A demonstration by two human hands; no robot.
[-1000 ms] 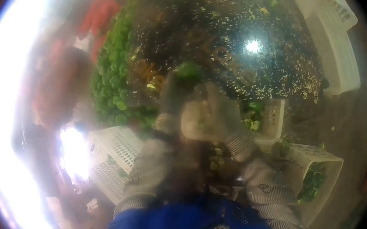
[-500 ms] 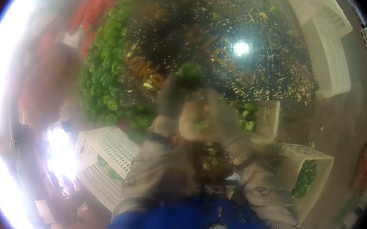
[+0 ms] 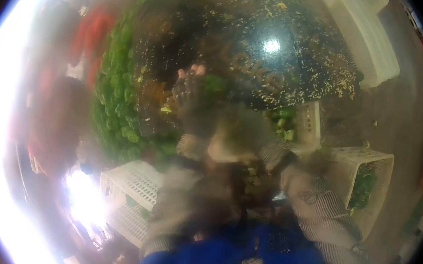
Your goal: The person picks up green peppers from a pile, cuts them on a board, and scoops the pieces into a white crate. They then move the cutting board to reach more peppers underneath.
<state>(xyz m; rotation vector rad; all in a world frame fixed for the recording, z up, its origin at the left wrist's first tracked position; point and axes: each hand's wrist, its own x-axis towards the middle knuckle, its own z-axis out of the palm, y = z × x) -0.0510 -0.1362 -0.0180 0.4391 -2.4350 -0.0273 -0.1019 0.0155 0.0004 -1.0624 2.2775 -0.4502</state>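
My left hand (image 3: pixel 189 91), in a dark glove with bare fingertips, reaches over the dark wet tabletop (image 3: pixel 229 43) with its fingers stretched out. Right beside those fingers, on the thumb side, is a blurred green pepper (image 3: pixel 214 85). My right hand (image 3: pixel 244 127) is smeared by motion and its fingers do not show; I cannot tell what it holds. Just below it, a pale rounded container (image 3: pixel 220 152) is partly covered by that hand. Close by on the right stands a white crate (image 3: pixel 309 123) with green pieces (image 3: pixel 285 122) inside.
Green peppers (image 3: pixel 117 88) are heaped along the table's left side. Seeds and scraps litter the tabletop. White perforated crates stand at lower left (image 3: pixel 134 185) and right (image 3: pixel 370 158), the right one holding greens. More crates (image 3: pixel 362 42) are at upper right. People in red (image 3: pixel 92 33) are at left.
My left hand's fingers now extend past the pepper, their tips showing. My right hand has shifted over the pale container, covering more of it. The whole view has tilted slightly.
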